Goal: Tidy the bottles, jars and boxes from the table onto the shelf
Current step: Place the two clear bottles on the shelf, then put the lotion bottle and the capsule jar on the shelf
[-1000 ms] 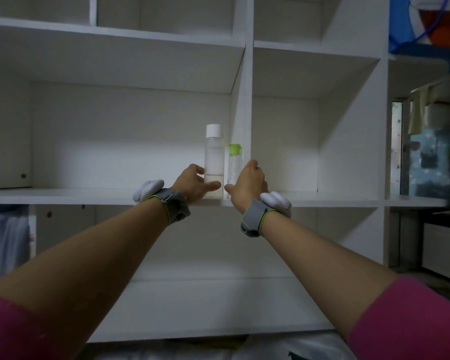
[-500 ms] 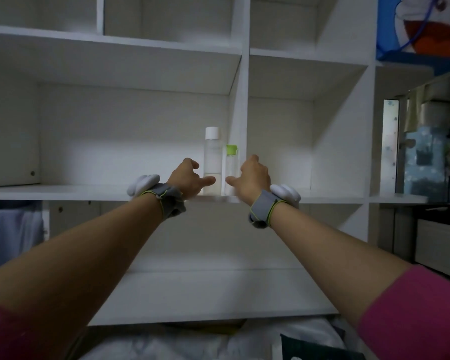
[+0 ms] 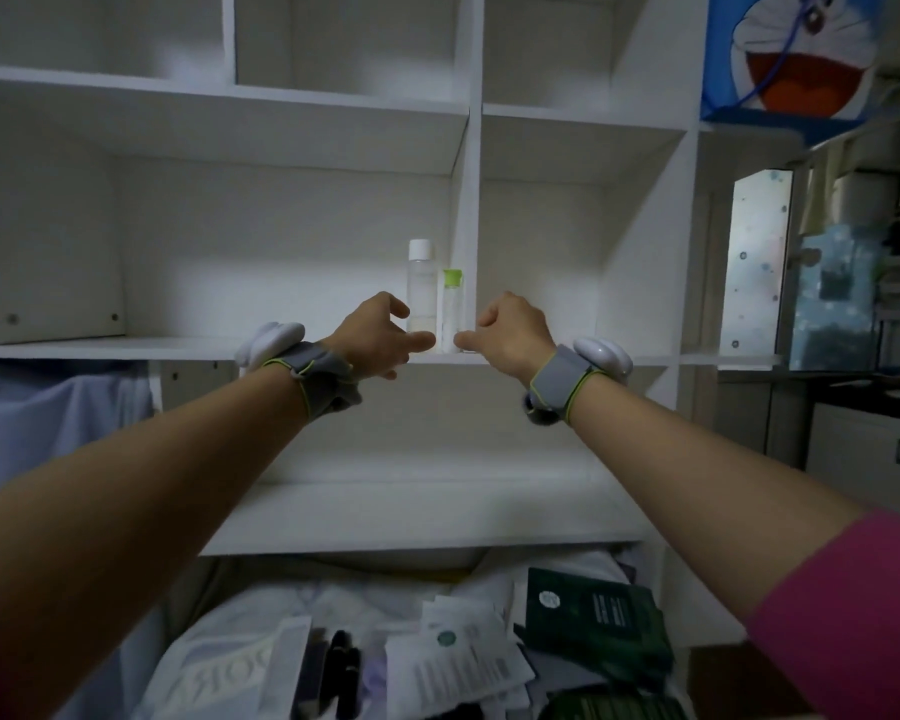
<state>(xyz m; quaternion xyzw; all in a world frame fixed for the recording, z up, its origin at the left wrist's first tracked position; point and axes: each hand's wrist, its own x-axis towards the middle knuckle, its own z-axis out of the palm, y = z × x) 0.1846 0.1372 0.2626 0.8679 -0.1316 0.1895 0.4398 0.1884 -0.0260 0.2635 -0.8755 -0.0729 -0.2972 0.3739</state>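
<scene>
Two clear bottles stand side by side on the white shelf (image 3: 126,350), against the upright divider. The taller bottle (image 3: 421,285) has a white cap, the shorter bottle (image 3: 451,309) a green cap. My left hand (image 3: 375,337) hovers just left of the taller bottle, fingers apart and holding nothing. My right hand (image 3: 515,332) is just right of the green-capped bottle, fingers loosely curled and empty. Neither hand touches a bottle. Both wrists wear grey straps with white devices.
Below, the table holds a dark green box (image 3: 593,621), white boxes with print (image 3: 458,662), a black item (image 3: 344,667) and a white cloth (image 3: 219,662). A lower shelf board (image 3: 411,511) juts out under my arms. A cabinet (image 3: 868,459) stands at right.
Both hands have let go of the bottles and drawn back and apart. The view has tilted down, bringing the table's boxes into sight.
</scene>
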